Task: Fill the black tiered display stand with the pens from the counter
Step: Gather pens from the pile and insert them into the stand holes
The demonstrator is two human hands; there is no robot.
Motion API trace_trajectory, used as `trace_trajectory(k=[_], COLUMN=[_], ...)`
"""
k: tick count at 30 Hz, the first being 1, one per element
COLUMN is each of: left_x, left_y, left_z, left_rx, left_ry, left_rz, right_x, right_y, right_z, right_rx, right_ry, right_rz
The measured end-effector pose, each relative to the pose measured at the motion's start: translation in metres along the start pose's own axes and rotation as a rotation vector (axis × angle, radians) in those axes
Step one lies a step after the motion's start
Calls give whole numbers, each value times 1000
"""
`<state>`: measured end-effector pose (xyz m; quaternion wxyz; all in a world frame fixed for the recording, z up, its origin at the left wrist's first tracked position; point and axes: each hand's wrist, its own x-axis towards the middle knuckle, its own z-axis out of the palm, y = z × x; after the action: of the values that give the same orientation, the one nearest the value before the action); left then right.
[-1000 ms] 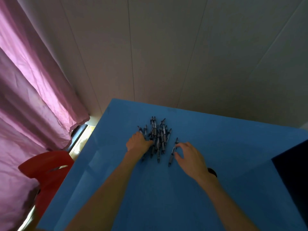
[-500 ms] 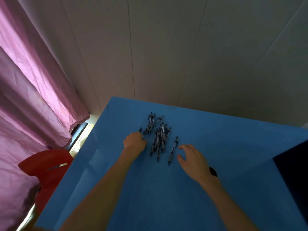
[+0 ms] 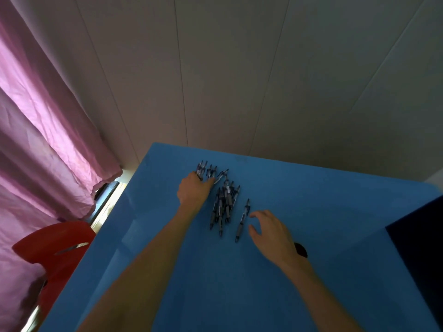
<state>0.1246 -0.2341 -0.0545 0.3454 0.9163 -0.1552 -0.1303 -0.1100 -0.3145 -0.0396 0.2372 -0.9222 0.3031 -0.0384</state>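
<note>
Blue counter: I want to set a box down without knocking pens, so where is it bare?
The counter is bare to the right of the single pen, up to the wall and the black object. Bare too along its near part between the forearms. Crowded: the pen pile between the left hand and right hand.

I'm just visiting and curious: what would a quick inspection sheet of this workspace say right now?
Surface: blue counter, set against a pale panelled wall.
Job's things: pile of pens lying on the counter; one single pen lying apart to its right; a dark shape at the right edge, maybe the stand, cannot tell.
Clutter: nothing seen.
Hands: left hand grips a few pens at the pile's far left; right hand open beside the single pen, not holding it.
Cables: nothing seen.
Surroundings: pink curtain and red chair at left.
</note>
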Motion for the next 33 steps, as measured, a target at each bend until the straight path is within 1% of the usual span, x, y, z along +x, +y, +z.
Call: trace_trajectory(k=[3,6,9,12,14,15,18,19,21,24,28,32,33], left_x=[16,20,14,5,0,-3,-4,-3,-1,-4,-18,-26,-28], left_y=[5,3,2,-5,-12,-15,-22,-23,-26,-27,-29,-41,-43], left_z=[8,10,6,2,1,1,-1,-2,-6,-8,-6,6,8], left_rx=[160,285,399,441,366,279,-144,-276,-430,-560,-721,-705,-707], left_ry=[-135,-210,-231,-190,-133,-99,-18,7,47,92,203,189,206], left_rz=[-3,54,106,82,60,50,0,9,31,78,129,108,104], right_x=[1,3,5,9,12,14,23,26,32,39,42,38,36], right_y=[2,5,6,3,1,-1,-7,-9,-14,-18,-21,-24,-24], right_z=[-1,-2,-3,-2,1,3,8,10,15,23,32,37,38], right_rx=[-14,-23,-20,-15,-6,-5,-1,2,16,53,70,74,72], right_ry=[-13,-16,-11,-5,5,9,31,41,61,107,151,176,179], right_rz=[2,4,14,6,-3,-11,-28,-31,-40,-52,-48,-59,-59])
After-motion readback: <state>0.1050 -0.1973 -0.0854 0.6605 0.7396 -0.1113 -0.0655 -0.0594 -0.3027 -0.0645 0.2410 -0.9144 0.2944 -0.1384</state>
